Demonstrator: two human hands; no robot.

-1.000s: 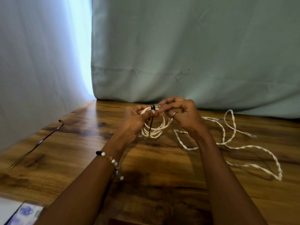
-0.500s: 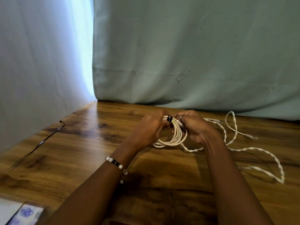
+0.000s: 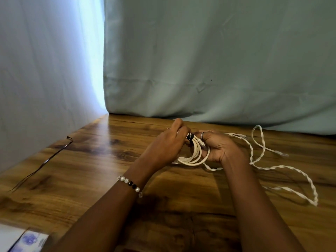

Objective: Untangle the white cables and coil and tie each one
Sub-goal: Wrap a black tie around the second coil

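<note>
Wooden table [image 3: 91,170], grain running left to right, backed by pale green curtains [image 3: 200,60]. Item one: white coil [image 3: 193,155], several loops gathered, bound at its top by a black tie [image 3: 190,136]; held just above the table near the far edge, centre. Left hand [image 3: 163,146] closed on the coil's top from the left, fingers at the tie; beaded bracelet [image 3: 130,183] on that wrist. Right hand [image 3: 221,148] closed on the coil from the right, ring [image 3: 202,135] on one finger; the two hands close together, nearly touching at the tie. Item two: twisted cable [image 3: 289,168], white, loose and uncoiled, lying on the table to the right of the hands in open loops, one strand passing under the right wrist. Item three: thin dark tie [image 3: 45,161], lying straight on the table far left, well apart from the hands. Item four: printed packet [image 3: 29,240], bottom left corner, partly cut off.
</note>
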